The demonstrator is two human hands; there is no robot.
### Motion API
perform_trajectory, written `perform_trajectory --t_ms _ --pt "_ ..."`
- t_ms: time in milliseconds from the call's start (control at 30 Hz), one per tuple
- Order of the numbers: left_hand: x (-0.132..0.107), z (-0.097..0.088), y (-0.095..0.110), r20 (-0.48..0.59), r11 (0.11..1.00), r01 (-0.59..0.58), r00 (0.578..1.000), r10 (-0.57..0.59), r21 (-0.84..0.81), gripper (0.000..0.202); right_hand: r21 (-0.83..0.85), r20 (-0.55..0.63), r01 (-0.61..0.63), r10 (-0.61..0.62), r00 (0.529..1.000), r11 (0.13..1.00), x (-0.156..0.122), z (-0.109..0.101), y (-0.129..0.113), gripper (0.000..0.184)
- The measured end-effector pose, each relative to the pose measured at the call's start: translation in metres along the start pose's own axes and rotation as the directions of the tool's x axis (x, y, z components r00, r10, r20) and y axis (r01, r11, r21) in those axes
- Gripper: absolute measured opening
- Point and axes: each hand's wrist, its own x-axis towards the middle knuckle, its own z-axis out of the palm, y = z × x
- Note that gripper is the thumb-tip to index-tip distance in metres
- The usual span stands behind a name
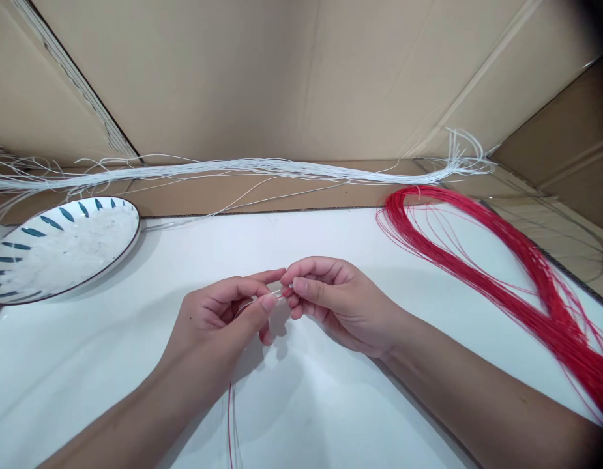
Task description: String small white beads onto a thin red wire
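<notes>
Over the middle of the white tabletop (301,417), my two hands meet fingertip to fingertip. My left hand (227,312) pinches thin white and red cords (229,417) between thumb and fingers; their lower lengths hang beneath the wrist toward the front edge. My right hand (330,293) closes thumb against forefinger on the ends of these cords. A short bit of white and red strand shows between the two pinches. Whether a knot or a small part sits under the right fingertips is hidden.
At left stands a white oval plate (86,238) with dark green strokes, holding small whitish bits. A long bundle of white cords (281,168) lies along the back on cardboard (262,203). A looped hank of red cords (477,273) lies at right. Cardboard walls (233,78) enclose the back.
</notes>
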Motion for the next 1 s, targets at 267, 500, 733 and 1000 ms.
perform_trajectory --t_ms 267,500,733,1000 --pt "-0.0002 0.0002 0.0013 0.012 1.0 -0.009 1.0 0.009 0.017 0.021 0.001 0.004 0.001 -0.001 1.0 1.0 -0.0004 0.0006 -0.0007 0.008" --pt "-0.0002 0.0005 0.0015 -0.008 0.999 -0.028 1.0 0.028 0.033 0.02 0.0 0.017 0.014 -0.014 1.0 1.0 -0.0011 0.0 -0.0003 0.004" --pt "0.0003 -0.0007 -0.0006 0.001 1.0 -0.021 1.0 0.021 0.018 0.021 -0.023 0.001 0.002 -0.002 1.0 1.0 -0.0007 0.0009 -0.001 0.008" --pt "0.0001 -0.0005 -0.0005 -0.005 0.999 -0.03 1.0 0.03 0.031 0.022 -0.011 0.004 -0.004 0.004 1.0 1.0 -0.0015 0.0017 -0.0017 0.008"
